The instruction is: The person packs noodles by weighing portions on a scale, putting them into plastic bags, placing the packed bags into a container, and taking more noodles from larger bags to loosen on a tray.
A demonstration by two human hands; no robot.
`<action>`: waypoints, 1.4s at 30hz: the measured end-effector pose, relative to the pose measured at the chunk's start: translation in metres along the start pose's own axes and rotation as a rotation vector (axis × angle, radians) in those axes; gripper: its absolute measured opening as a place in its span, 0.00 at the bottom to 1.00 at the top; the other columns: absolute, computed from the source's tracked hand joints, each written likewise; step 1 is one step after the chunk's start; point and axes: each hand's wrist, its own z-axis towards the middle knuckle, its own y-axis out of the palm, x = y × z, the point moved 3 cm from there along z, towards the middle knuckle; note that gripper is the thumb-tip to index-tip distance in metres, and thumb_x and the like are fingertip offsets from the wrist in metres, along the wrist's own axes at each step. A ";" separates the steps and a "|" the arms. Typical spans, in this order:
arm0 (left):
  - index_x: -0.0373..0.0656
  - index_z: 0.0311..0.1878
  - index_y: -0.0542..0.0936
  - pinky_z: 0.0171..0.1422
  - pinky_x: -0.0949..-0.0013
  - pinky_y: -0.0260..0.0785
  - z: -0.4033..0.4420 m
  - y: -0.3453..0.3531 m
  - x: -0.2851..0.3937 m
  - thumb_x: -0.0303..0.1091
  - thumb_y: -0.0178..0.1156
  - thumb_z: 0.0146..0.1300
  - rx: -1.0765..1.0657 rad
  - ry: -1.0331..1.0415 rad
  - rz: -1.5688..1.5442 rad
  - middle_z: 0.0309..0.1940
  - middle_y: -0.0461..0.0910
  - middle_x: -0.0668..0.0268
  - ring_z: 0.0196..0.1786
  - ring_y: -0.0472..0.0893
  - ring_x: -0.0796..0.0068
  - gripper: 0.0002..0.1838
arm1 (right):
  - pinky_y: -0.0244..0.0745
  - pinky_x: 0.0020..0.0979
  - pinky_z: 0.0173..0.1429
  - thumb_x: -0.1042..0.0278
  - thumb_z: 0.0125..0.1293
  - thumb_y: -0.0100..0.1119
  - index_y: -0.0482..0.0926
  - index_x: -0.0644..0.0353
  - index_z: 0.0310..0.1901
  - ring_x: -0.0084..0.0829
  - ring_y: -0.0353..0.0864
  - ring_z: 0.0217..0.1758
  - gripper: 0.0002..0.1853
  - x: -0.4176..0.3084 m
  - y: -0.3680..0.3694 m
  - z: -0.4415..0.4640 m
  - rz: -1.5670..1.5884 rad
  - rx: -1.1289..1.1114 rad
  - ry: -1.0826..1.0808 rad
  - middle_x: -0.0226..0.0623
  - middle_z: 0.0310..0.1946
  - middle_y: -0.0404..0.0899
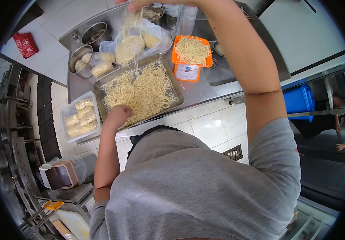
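Observation:
A metal tray [179, 102] full of loose yellow noodles [148, 92] lies on the steel counter. My left hand [119, 115] rests at its near left side, fingers curled in against the noodles. High above the far edge, my right hand [138, 4] is partly cut off by the top of the view. Blurred strands of noodles [129, 24] hang from its fingers toward the tray. Behind the tray, an open plastic bag [162, 37] holds round bundles of noodles. To the right, an orange scale [187, 73] carries an orange dish [209, 61] heaped with noodles.
A white basket [69, 134] of bagged noodle portions stands left of the tray. Metal pots [95, 33] line the counter's back left. Right of the scale is a sink basin [224, 76]. A blue bin [300, 100] and another person's hand [342, 146] appear at far right.

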 end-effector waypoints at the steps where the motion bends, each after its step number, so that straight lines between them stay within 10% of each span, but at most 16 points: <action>1: 0.38 0.38 0.83 0.39 0.66 0.71 -0.005 0.006 -0.008 0.42 0.65 0.53 -0.100 -0.061 0.006 0.28 0.82 0.56 0.32 0.81 0.64 0.17 | 0.75 0.26 0.45 0.79 0.52 0.60 0.82 0.60 0.43 0.23 0.78 0.38 0.14 0.013 0.008 0.002 0.038 -0.057 0.010 0.41 0.37 0.82; 4: 0.37 0.39 0.83 0.40 0.64 0.72 -0.018 0.011 -0.014 0.44 0.66 0.51 -0.230 -0.217 -0.015 0.28 0.82 0.55 0.34 0.82 0.62 0.20 | 0.75 0.25 0.42 0.80 0.51 0.60 0.81 0.61 0.43 0.21 0.78 0.37 0.15 0.061 0.018 0.007 0.239 -0.100 -0.004 0.37 0.35 0.82; 7: 0.36 0.41 0.82 0.41 0.64 0.72 -0.021 0.016 -0.026 0.45 0.66 0.51 -0.213 -0.215 -0.039 0.30 0.82 0.54 0.35 0.82 0.63 0.21 | 0.76 0.32 0.50 0.76 0.54 0.57 0.80 0.59 0.45 0.42 0.82 0.42 0.15 0.117 0.057 0.006 0.717 0.074 0.172 0.46 0.42 0.81; 10: 0.37 0.44 0.81 0.42 0.65 0.72 -0.019 0.014 -0.024 0.45 0.66 0.52 -0.152 -0.182 -0.068 0.33 0.82 0.53 0.37 0.82 0.63 0.22 | 0.71 0.34 0.60 0.73 0.52 0.63 0.78 0.53 0.52 0.43 0.77 0.54 0.22 0.112 0.113 -0.012 0.574 -0.250 0.194 0.46 0.54 0.75; 17: 0.37 0.50 0.78 0.43 0.64 0.72 -0.028 -0.002 -0.010 0.45 0.65 0.53 -0.018 -0.082 -0.107 0.37 0.81 0.53 0.40 0.81 0.61 0.25 | 0.65 0.44 0.63 0.73 0.57 0.52 0.75 0.50 0.56 0.43 0.68 0.63 0.23 0.219 0.035 0.004 -1.048 0.565 0.228 0.47 0.62 0.67; 22: 0.37 0.51 0.77 0.45 0.64 0.72 -0.036 -0.003 -0.017 0.46 0.65 0.54 -0.002 -0.099 -0.129 0.37 0.81 0.53 0.40 0.81 0.60 0.26 | 0.69 0.41 0.60 0.78 0.56 0.48 0.77 0.55 0.54 0.45 0.72 0.60 0.22 0.296 -0.002 0.006 -0.876 0.148 0.143 0.49 0.58 0.71; 26: 0.38 0.51 0.77 0.46 0.64 0.72 -0.038 -0.004 -0.025 0.45 0.65 0.54 0.006 -0.107 -0.133 0.38 0.81 0.52 0.41 0.81 0.59 0.25 | 0.71 0.40 0.56 0.83 0.49 0.44 0.78 0.62 0.48 0.49 0.78 0.48 0.23 0.284 -0.018 0.011 -0.740 0.216 0.118 0.54 0.43 0.78; 42: 0.40 0.51 0.78 0.49 0.63 0.71 -0.019 -0.011 -0.014 0.46 0.63 0.57 0.026 -0.054 -0.148 0.41 0.81 0.52 0.44 0.81 0.57 0.24 | 0.73 0.38 0.49 0.69 0.55 0.59 0.79 0.60 0.46 0.46 0.79 0.44 0.15 0.284 -0.030 0.022 -0.499 0.195 0.246 0.52 0.37 0.80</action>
